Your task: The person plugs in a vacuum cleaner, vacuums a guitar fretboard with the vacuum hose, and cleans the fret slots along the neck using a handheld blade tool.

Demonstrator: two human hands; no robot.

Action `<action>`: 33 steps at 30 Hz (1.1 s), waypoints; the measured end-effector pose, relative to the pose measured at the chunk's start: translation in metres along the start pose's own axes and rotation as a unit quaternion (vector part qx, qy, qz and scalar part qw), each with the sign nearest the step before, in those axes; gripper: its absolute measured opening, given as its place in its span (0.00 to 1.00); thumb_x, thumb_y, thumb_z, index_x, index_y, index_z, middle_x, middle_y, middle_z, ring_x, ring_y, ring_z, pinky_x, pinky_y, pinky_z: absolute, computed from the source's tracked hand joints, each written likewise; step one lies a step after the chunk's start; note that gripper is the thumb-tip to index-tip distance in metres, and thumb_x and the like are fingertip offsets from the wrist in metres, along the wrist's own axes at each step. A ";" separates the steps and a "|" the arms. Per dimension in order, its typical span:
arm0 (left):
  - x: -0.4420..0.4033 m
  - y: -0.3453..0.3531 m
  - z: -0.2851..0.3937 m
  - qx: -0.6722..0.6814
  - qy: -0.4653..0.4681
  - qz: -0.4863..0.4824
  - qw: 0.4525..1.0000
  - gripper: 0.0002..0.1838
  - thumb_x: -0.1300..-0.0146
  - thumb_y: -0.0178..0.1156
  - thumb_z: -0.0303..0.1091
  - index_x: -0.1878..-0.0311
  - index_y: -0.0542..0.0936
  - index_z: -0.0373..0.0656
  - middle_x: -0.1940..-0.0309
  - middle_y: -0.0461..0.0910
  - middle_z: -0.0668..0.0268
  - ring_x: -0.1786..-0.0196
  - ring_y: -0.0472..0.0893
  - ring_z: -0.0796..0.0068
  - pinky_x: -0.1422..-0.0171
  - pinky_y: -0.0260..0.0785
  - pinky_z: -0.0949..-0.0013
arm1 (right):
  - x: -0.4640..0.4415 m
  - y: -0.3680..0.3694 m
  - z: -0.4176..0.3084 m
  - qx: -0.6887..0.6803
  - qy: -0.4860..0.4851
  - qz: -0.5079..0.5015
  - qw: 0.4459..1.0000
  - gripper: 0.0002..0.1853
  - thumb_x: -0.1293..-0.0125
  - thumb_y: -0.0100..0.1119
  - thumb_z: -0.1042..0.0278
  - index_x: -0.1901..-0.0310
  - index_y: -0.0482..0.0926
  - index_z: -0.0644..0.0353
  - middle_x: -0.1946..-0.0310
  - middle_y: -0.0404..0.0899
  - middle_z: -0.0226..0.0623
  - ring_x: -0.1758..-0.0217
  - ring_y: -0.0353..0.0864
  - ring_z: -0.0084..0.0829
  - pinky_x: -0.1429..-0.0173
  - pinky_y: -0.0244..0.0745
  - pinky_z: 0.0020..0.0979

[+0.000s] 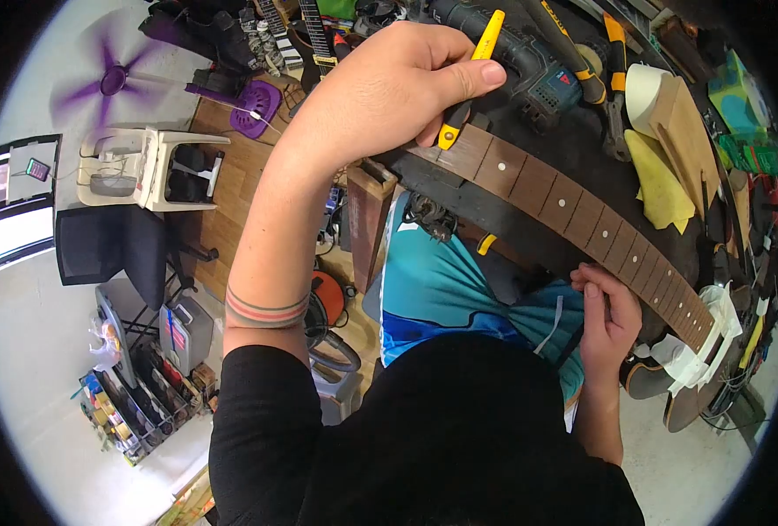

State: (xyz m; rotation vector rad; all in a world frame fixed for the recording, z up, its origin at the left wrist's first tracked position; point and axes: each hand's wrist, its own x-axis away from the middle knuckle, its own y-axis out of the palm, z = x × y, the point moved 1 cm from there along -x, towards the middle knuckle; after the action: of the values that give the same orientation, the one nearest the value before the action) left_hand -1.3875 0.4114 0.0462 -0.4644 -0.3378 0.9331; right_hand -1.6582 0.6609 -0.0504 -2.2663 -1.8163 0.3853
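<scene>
A guitar neck (562, 203) with a dark brown fretboard, fret lines and pale dot inlays runs diagonally across the bench. At its upper-left end, my left hand (424, 83) is closed around a yellow-and-black tool (489, 37), whose exact kind I cannot make out. The tool's lower yellow end is at the fretboard's end. My right hand (613, 316) is beside the neck's near edge, thumb and fingers pressed together; whatever lies between them is hidden. White paper and tape (694, 359) cover the area around the neck's lower-right end.
Behind the neck lie a power drill (551, 88), yellow-and-black hand tools (615, 79), a yellow cloth (661, 180) and a wooden board (687, 140). To the left stand a purple fan (113, 81), a white plastic chair (148, 167) and a black chair (113, 250).
</scene>
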 end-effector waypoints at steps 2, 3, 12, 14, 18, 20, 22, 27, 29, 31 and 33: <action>-0.001 0.001 -0.003 -0.006 -0.003 -0.005 1.000 0.23 0.16 0.66 0.50 0.60 0.85 0.37 0.81 0.75 0.73 0.81 0.76 0.84 0.74 0.65 0.73 | 0.000 0.001 0.000 -0.003 0.000 0.002 1.000 0.10 0.19 0.60 0.81 0.44 0.89 0.70 0.52 0.93 0.45 0.51 0.92 0.31 0.42 0.85 0.32; -0.002 0.000 -0.003 -0.009 -0.005 -0.008 1.000 0.23 0.15 0.65 0.52 0.60 0.85 0.39 0.81 0.73 0.76 0.80 0.74 0.87 0.74 0.62 0.75 | 0.000 0.001 0.000 -0.002 0.000 0.001 1.000 0.10 0.19 0.60 0.81 0.44 0.89 0.70 0.52 0.93 0.45 0.51 0.92 0.31 0.42 0.85 0.32; -0.004 -0.003 -0.009 0.081 -0.027 0.001 0.996 0.21 0.15 0.64 0.51 0.54 0.86 0.40 0.75 0.83 0.73 0.80 0.78 0.87 0.76 0.65 0.78 | -0.001 0.000 -0.001 0.006 -0.006 0.000 1.000 0.10 0.20 0.61 0.81 0.45 0.89 0.71 0.53 0.94 0.45 0.51 0.92 0.31 0.43 0.85 0.31; 0.003 0.001 0.002 0.153 -0.008 0.026 0.988 0.16 0.13 0.63 0.46 0.45 0.81 0.40 0.65 0.86 0.68 0.74 0.83 0.84 0.70 0.72 0.78 | 0.000 -0.001 0.000 0.012 -0.003 -0.003 1.000 0.10 0.20 0.61 0.81 0.45 0.89 0.71 0.53 0.94 0.45 0.52 0.92 0.32 0.43 0.85 0.32; 0.010 0.024 -0.011 0.203 0.179 0.100 0.958 0.13 0.12 0.60 0.37 0.37 0.75 0.38 0.51 0.87 0.54 0.61 0.89 0.73 0.59 0.83 0.72 | -0.001 -0.001 0.001 0.000 -0.009 -0.006 1.000 0.10 0.20 0.62 0.80 0.45 0.90 0.70 0.53 0.94 0.45 0.52 0.93 0.33 0.43 0.86 0.33; 0.021 0.031 -0.009 0.177 0.236 0.127 0.947 0.14 0.14 0.61 0.30 0.34 0.72 0.38 0.45 0.85 0.49 0.53 0.90 0.67 0.51 0.88 0.67 | -0.002 -0.003 -0.001 0.012 -0.012 -0.010 1.000 0.10 0.21 0.63 0.80 0.45 0.90 0.69 0.53 0.94 0.45 0.53 0.93 0.34 0.43 0.86 0.34; 0.035 0.039 -0.007 0.149 0.245 0.204 0.936 0.21 0.30 0.75 0.22 0.42 0.74 0.38 0.50 0.87 0.55 0.53 0.87 0.71 0.45 0.81 0.68 | -0.002 -0.004 -0.003 0.038 -0.014 -0.023 0.999 0.10 0.22 0.64 0.79 0.45 0.90 0.67 0.53 0.94 0.43 0.52 0.93 0.36 0.44 0.86 0.35; 0.090 0.079 0.010 0.182 0.297 0.039 0.937 0.19 0.37 0.78 0.21 0.50 0.77 0.41 0.52 0.87 0.49 0.53 0.91 0.57 0.48 0.85 0.60 | -0.007 -0.001 -0.020 -0.016 -0.076 -0.131 0.988 0.13 0.25 0.69 0.65 0.43 0.89 0.59 0.54 0.92 0.39 0.54 0.92 0.38 0.41 0.80 0.40; 0.102 0.096 0.015 0.204 0.279 -0.025 0.938 0.19 0.35 0.77 0.21 0.49 0.76 0.43 0.50 0.85 0.47 0.51 0.93 0.51 0.48 0.90 0.54 | -0.009 0.004 -0.027 -0.058 -0.127 -0.138 0.981 0.11 0.25 0.70 0.63 0.46 0.88 0.57 0.55 0.92 0.39 0.55 0.91 0.38 0.41 0.78 0.41; 0.110 0.110 0.014 0.251 0.250 -0.032 0.934 0.17 0.34 0.75 0.21 0.49 0.77 0.42 0.51 0.84 0.49 0.51 0.93 0.53 0.46 0.90 0.54 | -0.007 0.005 -0.026 -0.083 -0.155 -0.142 0.974 0.06 0.26 0.70 0.64 0.55 0.85 0.55 0.58 0.91 0.37 0.58 0.89 0.39 0.43 0.77 0.43; 0.110 0.110 0.014 0.269 0.226 -0.053 0.935 0.17 0.33 0.75 0.21 0.48 0.77 0.42 0.50 0.84 0.49 0.51 0.92 0.54 0.45 0.90 0.55 | -0.011 0.002 -0.022 -0.078 -0.174 -0.152 0.970 0.06 0.27 0.71 0.65 0.56 0.84 0.55 0.60 0.90 0.36 0.60 0.88 0.39 0.44 0.76 0.42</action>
State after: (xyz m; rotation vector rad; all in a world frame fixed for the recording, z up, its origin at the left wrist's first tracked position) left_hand -1.4080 0.5616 0.0097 -0.1412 0.3085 0.7458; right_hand -1.6514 0.6498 -0.0295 -2.0621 -2.4056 0.6358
